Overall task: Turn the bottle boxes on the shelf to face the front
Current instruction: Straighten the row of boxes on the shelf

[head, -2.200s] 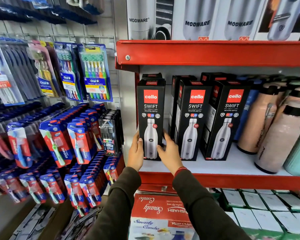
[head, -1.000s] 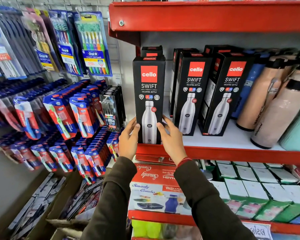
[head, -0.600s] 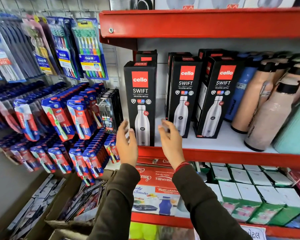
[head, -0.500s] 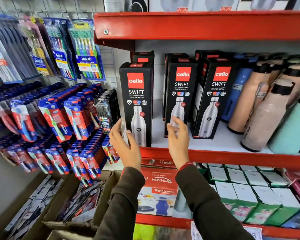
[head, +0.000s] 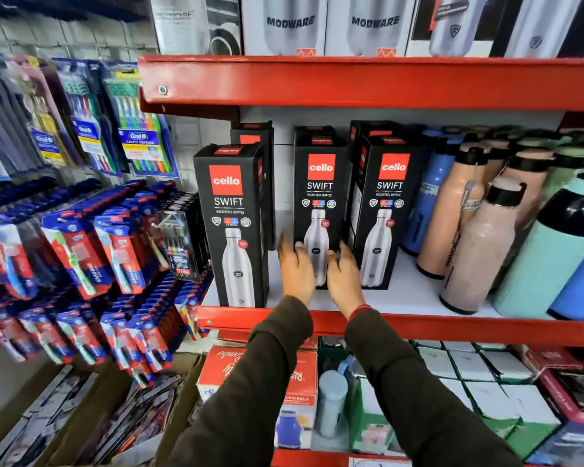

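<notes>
Here we go, both hands have left the left box and moved over to the middle box (head: 319,197). Our left hand (head: 295,269) cups its lower left edge, fingers spread and thumb touching the front panel. Our right hand (head: 344,276) comes in at its lower right corner, fingers loosely curled beside it. Neither has clamped on yet as far as we can tell; they bracket the box, not holding it.

Left of the middle box, the left box (head: 231,227) now stands alone at the front lip of the shelf (head: 418,326), its logo panel square to us. We judge that one done. The middle box sits further back and shows its front panel too, though it looks a shade turned. Just right of it, nearly touching, the right box (head: 385,210) shows a side panel as well as its front, so it is angled. Behind the middle box more boxes (head: 252,138) stand in a back row. Well right of it are loose bottles (head: 479,244).

So we reckon one box is finished and the middle one is next: grip, pull forward, square it up. Watch the right box, since it stands close enough to get nudged.
</notes>
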### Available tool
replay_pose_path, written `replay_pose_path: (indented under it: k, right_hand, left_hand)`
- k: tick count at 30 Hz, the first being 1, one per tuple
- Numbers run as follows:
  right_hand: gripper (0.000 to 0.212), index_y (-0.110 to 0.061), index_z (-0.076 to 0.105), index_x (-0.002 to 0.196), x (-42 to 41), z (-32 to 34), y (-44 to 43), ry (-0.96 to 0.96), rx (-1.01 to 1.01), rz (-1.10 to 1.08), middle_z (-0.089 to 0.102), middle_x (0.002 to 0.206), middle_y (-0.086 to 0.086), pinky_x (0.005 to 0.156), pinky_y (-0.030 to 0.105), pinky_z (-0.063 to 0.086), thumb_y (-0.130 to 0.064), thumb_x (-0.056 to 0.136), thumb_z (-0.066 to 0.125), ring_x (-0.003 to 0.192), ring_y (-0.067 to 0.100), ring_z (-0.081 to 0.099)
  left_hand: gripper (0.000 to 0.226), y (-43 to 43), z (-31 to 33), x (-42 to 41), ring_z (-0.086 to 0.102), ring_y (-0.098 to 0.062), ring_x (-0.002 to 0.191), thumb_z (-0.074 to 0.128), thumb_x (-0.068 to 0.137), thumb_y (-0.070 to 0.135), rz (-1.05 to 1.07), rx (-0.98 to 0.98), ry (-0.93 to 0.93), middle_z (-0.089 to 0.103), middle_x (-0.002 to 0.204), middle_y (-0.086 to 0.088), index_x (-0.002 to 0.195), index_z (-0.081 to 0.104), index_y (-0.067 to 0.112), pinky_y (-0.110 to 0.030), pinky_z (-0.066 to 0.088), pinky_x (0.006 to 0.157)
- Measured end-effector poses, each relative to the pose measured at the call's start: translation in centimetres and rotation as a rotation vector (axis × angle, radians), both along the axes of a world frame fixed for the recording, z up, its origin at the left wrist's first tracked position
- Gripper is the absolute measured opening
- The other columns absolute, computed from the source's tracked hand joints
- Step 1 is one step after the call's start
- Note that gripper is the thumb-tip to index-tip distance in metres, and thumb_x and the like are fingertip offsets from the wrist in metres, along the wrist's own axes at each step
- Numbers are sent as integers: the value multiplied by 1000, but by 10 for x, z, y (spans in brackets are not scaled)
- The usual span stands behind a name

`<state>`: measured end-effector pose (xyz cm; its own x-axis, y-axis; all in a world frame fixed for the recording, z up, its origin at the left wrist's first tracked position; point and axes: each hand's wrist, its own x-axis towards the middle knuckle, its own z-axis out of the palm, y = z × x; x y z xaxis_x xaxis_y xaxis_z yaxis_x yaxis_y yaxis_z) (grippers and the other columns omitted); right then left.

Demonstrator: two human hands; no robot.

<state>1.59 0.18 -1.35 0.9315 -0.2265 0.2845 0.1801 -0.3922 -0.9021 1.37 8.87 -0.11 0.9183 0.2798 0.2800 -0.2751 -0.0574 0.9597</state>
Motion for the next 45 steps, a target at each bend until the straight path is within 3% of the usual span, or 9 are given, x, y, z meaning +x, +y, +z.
replay_pose_path:
  k: [3,7,12,18,25,33,37,41,45]
  right_hand:
    - [40,-2,45,138,3,-6,-3,3,14,0,52,140,20,92,20,29,-20,103,39,132,35,46]
    - [40,-4,48,137,4,-10,-6,-1,18,-19,56,137,18,96,22,33,-23,102,42,129,33,50]
    - [41,-5,50,136,-4,-13,-8,-20,-27,-30,58,136,17,98,24,34,-26,102,43,128,32,51]
    - [40,-9,53,135,-30,-19,-9,-77,-9,-28,61,133,9,90,7,29,-28,101,46,125,22,54]
    - [38,-11,58,131,-56,-19,-13,-85,41,-36,67,122,6,90,15,39,-29,98,50,106,7,58]
    - [36,-12,61,128,-74,-19,-19,-90,33,-40,66,114,0,72,-10,32,-29,98,52,92,-3,55]
    - [35,-12,62,127,-76,-17,-22,-75,46,-34,67,118,3,79,-5,37,-29,98,52,99,2,56]
    - [34,-13,62,125,-80,-13,-29,-59,81,25,67,118,6,97,29,50,-30,98,51,102,8,59]
    - [30,-19,60,125,-81,-13,-47,-118,77,-22,65,122,4,89,16,44,-29,99,51,105,10,59]
  left_hand:
    - [48,3,-4,12,29,-26,149,30,107,24,-30,-78,161,33,160,-12,152,30,8,-25,21,117]
    - [48,4,-10,9,34,-26,146,34,106,28,-22,-96,167,40,156,-11,149,37,8,-34,24,122]
    - [46,6,-13,0,38,-21,144,37,105,27,-20,-135,143,45,152,-7,147,41,9,-30,27,120]
    - [44,8,-23,-21,46,-17,137,39,104,31,30,-102,111,54,146,-4,142,49,12,-23,31,112]
    - [45,9,-31,-46,50,-13,132,39,102,42,115,36,101,59,141,2,139,55,21,-18,28,100]
    - [44,8,-31,-69,50,-3,119,41,102,43,142,63,92,61,139,3,138,56,22,-18,30,96]
    - [45,7,-28,-71,51,-15,132,39,102,42,148,89,105,59,141,2,139,54,22,-19,30,99]
    - [45,1,-26,-72,42,-17,141,39,105,31,118,4,63,49,150,-3,146,44,15,-17,28,106]
    - [49,-21,-28,-91,31,-16,144,44,103,24,303,30,-123,37,154,-2,150,34,16,-33,23,118]
